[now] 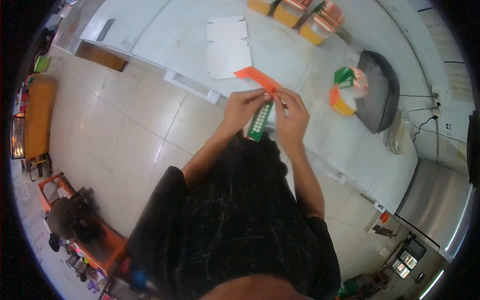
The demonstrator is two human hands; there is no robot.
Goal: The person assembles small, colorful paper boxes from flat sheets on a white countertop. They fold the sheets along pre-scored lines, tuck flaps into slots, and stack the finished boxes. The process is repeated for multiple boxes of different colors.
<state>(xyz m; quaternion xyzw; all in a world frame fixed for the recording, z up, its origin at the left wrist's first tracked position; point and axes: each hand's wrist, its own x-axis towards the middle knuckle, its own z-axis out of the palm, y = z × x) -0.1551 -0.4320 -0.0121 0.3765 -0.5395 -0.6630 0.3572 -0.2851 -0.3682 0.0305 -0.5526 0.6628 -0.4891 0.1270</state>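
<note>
Above the front edge of a white worktop [280, 47], my left hand [241, 111] and my right hand [293, 117] pinch an orange and green printed cardboard carton [259, 122] between thumbs and fingers. One orange flap of it sticks out up and to the left, and the green part with a white pattern hangs down between my hands. The fingers hide its middle. Just beyond my left hand a flat white carton blank [230, 50] with notched edges lies on the worktop, plain side up.
Several orange, yellow and green cartons [289, 11] stand at the far edge. More cartons [348, 90] sit at the right beside a dark grey curved object [378, 90]. A clear plastic packet [398, 134] and wall cables are farther right. A steel appliance [435, 200] stands at the right.
</note>
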